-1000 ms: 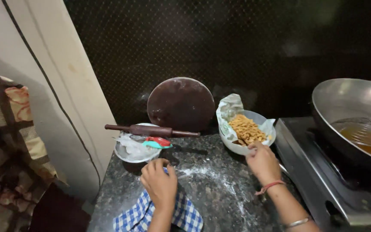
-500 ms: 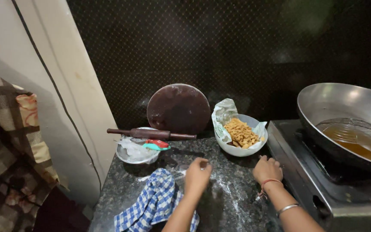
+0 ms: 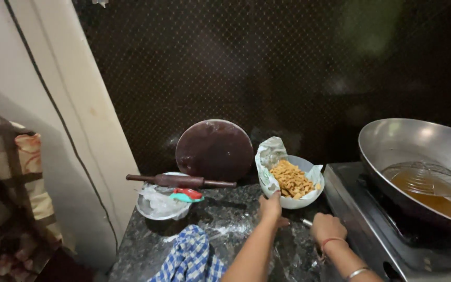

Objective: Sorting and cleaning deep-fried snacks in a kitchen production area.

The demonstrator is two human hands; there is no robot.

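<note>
Reaching forward with left hand (image 3: pixel 271 208) to the near rim of the white bowl (image 3: pixel 309 194), fingers curling up against the paper lining (image 3: pixel 268 159) at that edge; thumb and fingertips appearing to be closing on rim and paper together, though how firm the hold is cannot be told from this angle

Resting right hand (image 3: pixel 328 227) on the dark speckled counter (image 3: pixel 236 219), loosely fisted, a thin pale object poking out on its inner side; whether anything is truly gripped cannot be told

Bowl sitting just in front of and slightly right of left hand, touching the fingers, pressed close to the stove edge (image 3: pixel 351 209); fried golden strips (image 3: pixel 292 179) heaped inside on the paper, well above the rim in the middle

Judging the step: steadying or shifting the loaded bowl
- pinching rim and paper as one, so paper is not sliding and tipping strips out
- keeping bowl flat, sliding rather than lifting, given the heap
- staying clear of the wok (image 3: pixel 418 156) holding oil (image 3: pixel 431 190) with a wire skimmer in it, close on the right

Around: round dark board (image 3: pixel 214 149) leaning on the back wall, rolling pin (image 3: pixel 181 181) lying across a small steel dish (image 3: pixel 157 206) with plastic in it, blue checked cloth (image 3: pixel 191 258) at near edge under left forearm, flour dusting the counter between cloth and bowl
</note>
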